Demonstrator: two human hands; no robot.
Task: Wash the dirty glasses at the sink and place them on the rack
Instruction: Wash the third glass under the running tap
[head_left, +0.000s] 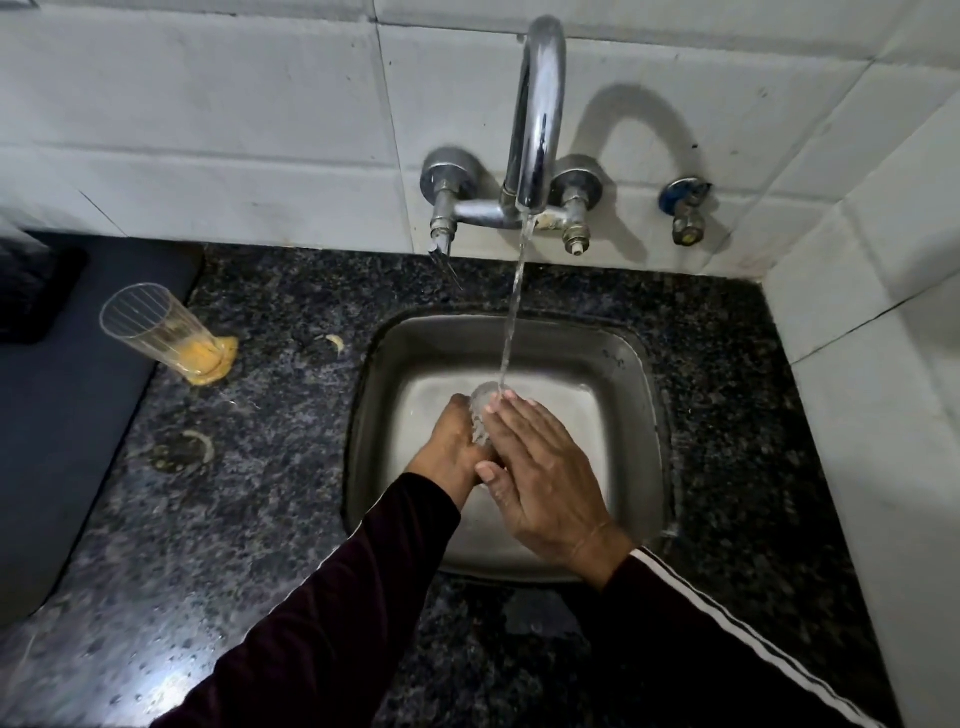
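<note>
Water from the curved chrome tap (537, 111) falls onto a clear ribbed glass tumbler (482, 410) held over the square steel sink (631, 415), its long axis running away from the person, mouth towards the back wall. The left hand (453, 451) grips it from the left; the right hand (540, 478) lies flat-fingered against it. A second clear ribbed glass with orange residue (161, 330) leans near the speckled black granite desk's (260, 493) far-left edge.

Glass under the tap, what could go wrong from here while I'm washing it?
1. The glass is wet and held between the left hand and the right hand's straight fingers; it could slip into the steel sink.
2. The second glass stands in an orange spill on the counter; a left sleeve reaching over could tip it.
</note>
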